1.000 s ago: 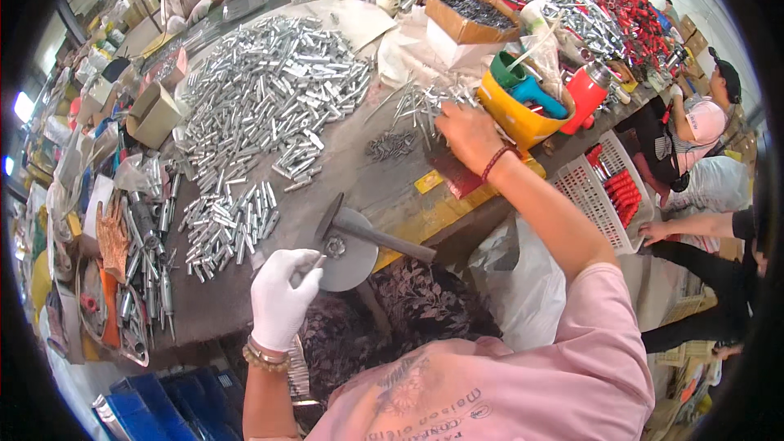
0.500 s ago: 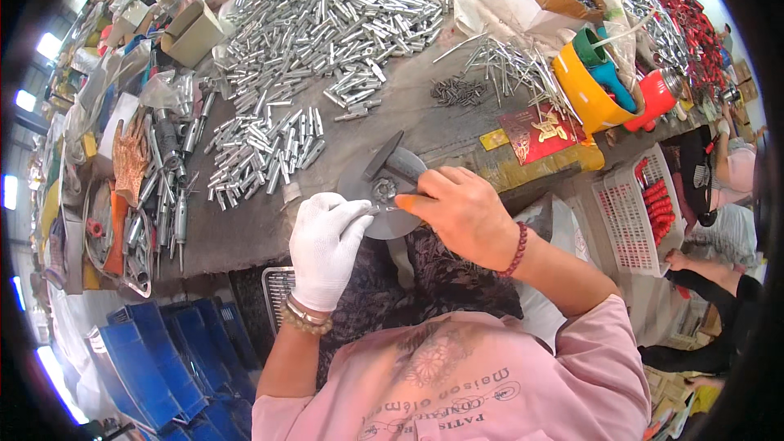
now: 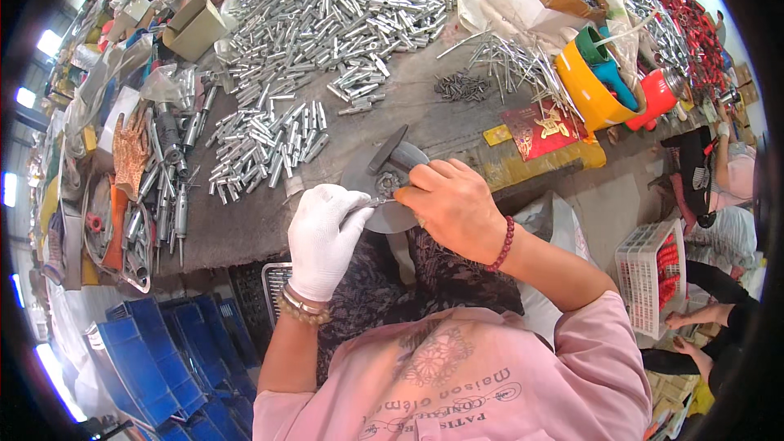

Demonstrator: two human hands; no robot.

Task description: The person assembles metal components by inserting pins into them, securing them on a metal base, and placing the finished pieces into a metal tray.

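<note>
My left hand (image 3: 325,233), in a white knit glove, pinches a small silver metal part (image 3: 373,203) between thumb and forefinger. My bare right hand (image 3: 457,211) is closed, its thumb and fingertips meeting at the other end of that part; whatever else they grip is too small to make out. Both hands meet over a round grey disc (image 3: 358,170) at the table's front edge. A dark hammer-like tool (image 3: 387,149) lies across the disc's top, above my fingers. Beyond it on the table is a small heap of silver metal tubes (image 3: 265,147).
A larger heap of metal tubes (image 3: 335,16) spreads behind. Thin rods (image 3: 523,65), dark small pins (image 3: 462,86), a red envelope (image 3: 543,129) and a yellow container (image 3: 584,82) stand right. Blue bins (image 3: 147,359) are lower left. A white basket (image 3: 639,278) sits near another person's hand (image 3: 678,320).
The white basket at the right has moved down and outward, along with the other person's arms. My hands stay together over the disc, with only a slight shift of the fingers.
</note>
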